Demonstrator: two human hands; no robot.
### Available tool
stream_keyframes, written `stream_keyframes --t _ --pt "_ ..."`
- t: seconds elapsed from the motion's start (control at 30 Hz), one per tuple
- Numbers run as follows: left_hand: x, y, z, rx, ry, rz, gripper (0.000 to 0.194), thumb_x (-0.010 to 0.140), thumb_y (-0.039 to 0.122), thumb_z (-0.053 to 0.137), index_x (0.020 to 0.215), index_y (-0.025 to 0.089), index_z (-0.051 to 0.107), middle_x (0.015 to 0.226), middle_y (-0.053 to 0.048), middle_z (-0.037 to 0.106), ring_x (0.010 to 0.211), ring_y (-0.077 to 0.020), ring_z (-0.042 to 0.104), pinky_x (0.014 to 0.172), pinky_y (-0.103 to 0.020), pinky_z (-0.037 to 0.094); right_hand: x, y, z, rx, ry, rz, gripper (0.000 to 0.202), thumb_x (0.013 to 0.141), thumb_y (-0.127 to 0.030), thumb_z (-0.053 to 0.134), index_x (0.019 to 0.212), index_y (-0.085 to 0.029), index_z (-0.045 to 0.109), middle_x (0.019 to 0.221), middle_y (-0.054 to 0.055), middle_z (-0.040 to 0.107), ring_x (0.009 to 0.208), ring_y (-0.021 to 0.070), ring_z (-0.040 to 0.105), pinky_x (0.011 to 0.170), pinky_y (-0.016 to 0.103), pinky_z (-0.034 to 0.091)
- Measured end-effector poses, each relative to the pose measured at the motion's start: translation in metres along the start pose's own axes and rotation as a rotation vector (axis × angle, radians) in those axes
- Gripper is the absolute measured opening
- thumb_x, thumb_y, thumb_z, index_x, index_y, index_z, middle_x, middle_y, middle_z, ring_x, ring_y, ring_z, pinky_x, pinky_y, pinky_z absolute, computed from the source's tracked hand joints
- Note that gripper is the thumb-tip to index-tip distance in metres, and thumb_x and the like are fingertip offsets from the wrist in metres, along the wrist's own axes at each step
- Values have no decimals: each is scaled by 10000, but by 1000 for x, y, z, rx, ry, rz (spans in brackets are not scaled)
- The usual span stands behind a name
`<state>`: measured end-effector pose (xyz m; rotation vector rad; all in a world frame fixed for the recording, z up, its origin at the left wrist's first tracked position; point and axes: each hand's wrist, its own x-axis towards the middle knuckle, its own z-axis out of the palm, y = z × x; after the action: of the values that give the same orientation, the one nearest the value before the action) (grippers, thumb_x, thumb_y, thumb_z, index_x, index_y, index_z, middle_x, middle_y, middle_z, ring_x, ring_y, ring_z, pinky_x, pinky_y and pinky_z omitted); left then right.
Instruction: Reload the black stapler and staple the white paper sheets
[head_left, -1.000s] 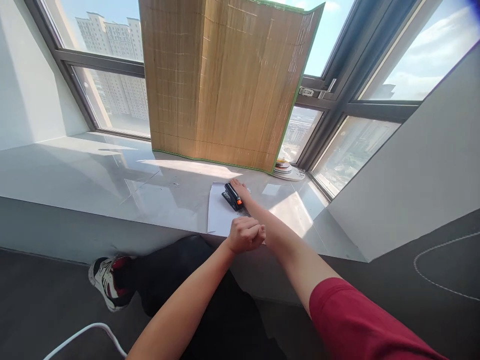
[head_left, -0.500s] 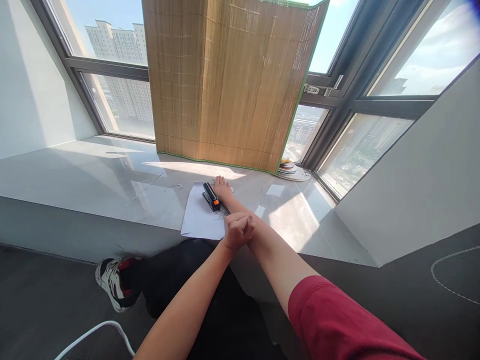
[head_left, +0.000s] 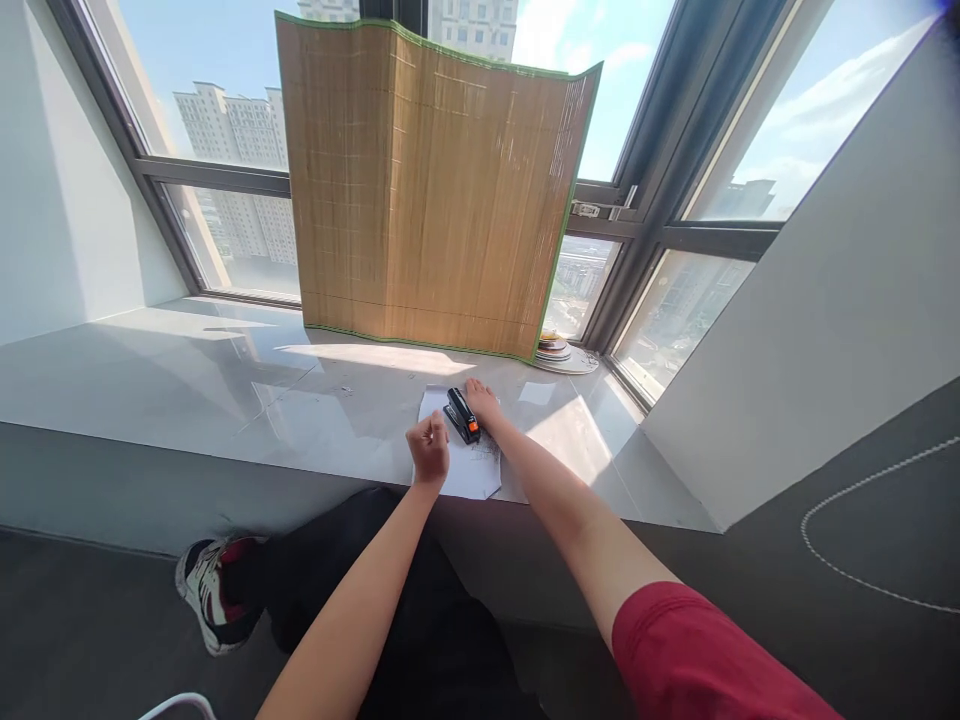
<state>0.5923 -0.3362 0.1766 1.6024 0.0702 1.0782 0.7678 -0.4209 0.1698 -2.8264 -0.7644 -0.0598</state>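
Observation:
A sheet of white paper [head_left: 461,475] lies on the windowsill near its front edge. On it rests a black stapler [head_left: 463,416] with an orange patch at its near end. Beside the stapler, on its right, my right hand [head_left: 482,400] lies flat with fingers stretched forward. Small dark bits [head_left: 486,450] are scattered on the paper below that hand, too small to name surely. My left hand [head_left: 430,448] is closed in a fist over the paper's left edge, left of the stapler. Whether anything is inside its fingers is hidden.
A bamboo mat [head_left: 442,200] with green edging stands against the window behind. Stacked discs [head_left: 553,350] sit at its right foot. My leg and a sneaker [head_left: 214,595] are below the sill. A white cord [head_left: 832,565] hangs at right.
The paper, the stapler and my right hand have shifted right along the sill. My left hand has moved from over my right forearm to the paper's left edge. The view has tilted up slightly.

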Motion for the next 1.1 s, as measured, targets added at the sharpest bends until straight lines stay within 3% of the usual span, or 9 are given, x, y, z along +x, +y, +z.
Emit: stream_keyframes --t 0.17,0.3,0.37,0.47,0.6,0.77,0.9,0.97,1.1 --pt "15 -26 6 -81 14 -276 489 992 473 479 572 228 525 638 -26 592 657 -172 584 689 -304 467 -10 10 -8 -34 -26 9 608 1138 -408 223 1665 -119 313 1773 194 228 1662 276 182 1319 564 179" --pt "23 -47 12 -316 52 -597 329 961 459 531 824 197 675 957 -90 723 963 -212 707 923 -363 553 -10 11 -13 -50 -90 -24 637 1135 -465 256 1688 -149 264 1790 186 164 1670 270 148 1311 614 159" --pt "24 -52 14 -362 50 -646 287 957 440 558 908 191 692 1072 -112 736 1111 -229 712 1035 -397 536 -9 12 -15 -49 -107 -34 652 1129 -494 282 1692 -166 261 1793 183 155 1672 275 137 1306 630 161" --pt "21 -51 14 -208 -33 -584 266 970 381 528 961 189 713 1166 -120 757 1228 -240 690 1109 -399 505 -6 15 -15 -45 -115 -41 662 1124 -505 294 1701 -183 251 1795 177 151 1674 282 129 1301 648 161" --pt "18 -43 15 135 -123 -488 242 926 201 522 1051 184 728 1208 -126 778 1207 -242 708 1093 -386 520 -3 17 -15 -40 -124 -23 695 1128 -499 257 1734 -174 150 1804 164 85 1684 294 76 1308 666 106" --pt "18 -32 21 379 -168 -437 358 879 74 539 1181 159 712 1300 -159 754 1277 -246 696 1102 -355 521 -7 21 -18 -23 -130 -8 667 1134 -465 102 1748 -208 55 1809 122 23 1689 251 14 1315 661 83" --pt "15 -24 24 576 -288 -357 545 854 -7 496 1353 134 665 1422 -176 694 1359 -252 648 1160 -366 489 -17 33 -19 -46 -119 -56 677 1133 -466 110 1748 -204 9 1807 116 10 1689 246 16 1317 658 78" --pt "9 -20 25 693 -376 -296 622 843 -34 472 1425 121 630 1487 -185 651 1432 -258 591 1221 -399 438 -22 44 -21 -46 -122 -65 679 1134 -458 116 1747 -189 6 1805 114 15 1689 241 28 1321 648 85" --pt "-6 -13 28 976 -504 -194 601 942 49 409 1526 36 550 1664 -242 448 1610 -344 344 1331 -592 192 -30 64 -27 -64 -145 -41 670 1131 -406 156 1747 -164 51 1802 100 39 1686 227 63 1339 604 79"
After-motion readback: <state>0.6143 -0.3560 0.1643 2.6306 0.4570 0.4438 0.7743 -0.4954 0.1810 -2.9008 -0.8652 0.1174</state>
